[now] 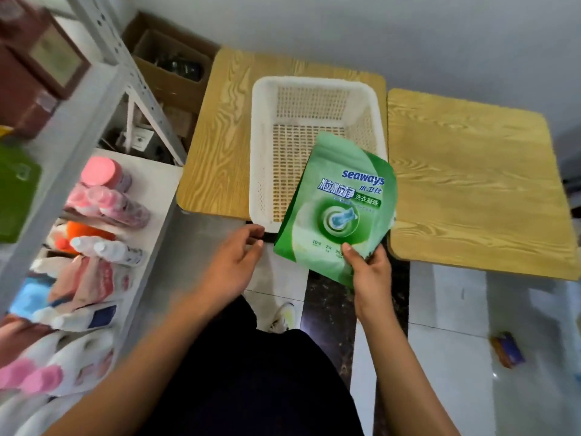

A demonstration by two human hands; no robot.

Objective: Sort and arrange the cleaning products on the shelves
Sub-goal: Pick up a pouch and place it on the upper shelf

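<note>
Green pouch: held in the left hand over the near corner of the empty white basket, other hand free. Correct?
Not quite. The head view shows the right hand pinching the green pouch at its lower edge, not the left. The left hand is the free one, open beside it. The rest holds: the pouch overlaps the near corner of the white basket, which looks empty.
</note>
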